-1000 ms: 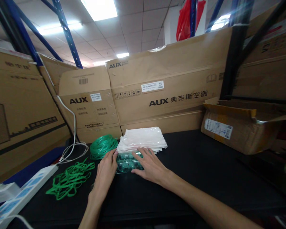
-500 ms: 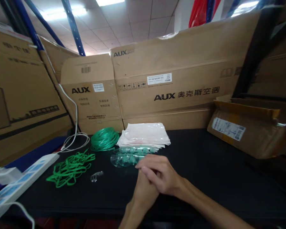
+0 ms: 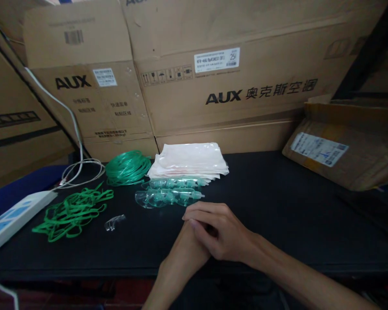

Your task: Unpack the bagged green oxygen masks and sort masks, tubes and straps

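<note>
My right hand (image 3: 224, 230) lies over my left hand (image 3: 189, 243), its fingers wrapped across the back of it. The left hand's fingers are hidden underneath. Just beyond them, clear green plastic masks (image 3: 168, 196) lie in two rows on the black table (image 3: 265, 206). Behind the masks sits a stack of flat white plastic bags (image 3: 190, 157). Left of that stack is a coil of green tubing (image 3: 128, 168). Green elastic straps (image 3: 73, 211) form a loose tangle further left, with a few small clear plastic pieces (image 3: 114, 222) near them.
Large cardboard panels (image 3: 177, 103) stand upright along the back. An opened cardboard box (image 3: 352, 159) rests at the right. A white power strip (image 3: 22, 215) and a white cable (image 3: 74, 125) occupy the left side. The table's front edge (image 3: 116, 273) runs below my wrists.
The view has tilted downward, so the ceiling is gone from sight and the tabletop sits higher. My hands keep the same clasp, and the things on the table have not moved.
</note>
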{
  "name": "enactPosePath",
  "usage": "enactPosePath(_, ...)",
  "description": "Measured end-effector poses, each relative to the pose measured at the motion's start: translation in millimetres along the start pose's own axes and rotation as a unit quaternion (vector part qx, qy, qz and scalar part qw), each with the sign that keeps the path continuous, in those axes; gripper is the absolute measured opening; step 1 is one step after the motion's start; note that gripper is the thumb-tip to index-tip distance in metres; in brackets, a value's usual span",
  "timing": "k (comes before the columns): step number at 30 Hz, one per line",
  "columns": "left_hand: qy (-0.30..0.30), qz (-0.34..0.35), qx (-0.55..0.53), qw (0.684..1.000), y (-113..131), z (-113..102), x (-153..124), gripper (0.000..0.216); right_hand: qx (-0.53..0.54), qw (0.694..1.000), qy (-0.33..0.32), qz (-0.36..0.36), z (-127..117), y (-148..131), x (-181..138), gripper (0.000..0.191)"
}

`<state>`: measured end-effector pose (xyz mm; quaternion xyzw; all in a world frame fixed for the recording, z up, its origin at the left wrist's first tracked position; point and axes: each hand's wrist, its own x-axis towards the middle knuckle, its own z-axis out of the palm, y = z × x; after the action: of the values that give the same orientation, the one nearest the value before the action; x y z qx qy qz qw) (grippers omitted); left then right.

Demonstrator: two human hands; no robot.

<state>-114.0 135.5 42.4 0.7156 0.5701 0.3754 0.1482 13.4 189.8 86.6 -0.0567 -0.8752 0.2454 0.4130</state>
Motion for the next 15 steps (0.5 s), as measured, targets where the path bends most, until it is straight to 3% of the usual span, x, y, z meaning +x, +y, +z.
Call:
enactPosePath(6,-0.051,-0.001,-0.005,0.999,24.5,-15.8,10.7,0.031,0.075,0.994,0.010,0.076,-2.4,0.3,4.6,0.024)
enactPosePath(11,-0.085,0.014,-0.036,0.996,41.2,-21.7,10.2,0.040,0.145,0.982,-0.033,0.119,-10.9,-1.1,5.2,0.028)
enactPosePath(15,-0.133,-0.001,-0.038,0.990,41.1,-23.6,3.6,0.033,0.204,0.969,-0.075,0.115,-15.1,-5.0,3.4,0.029)
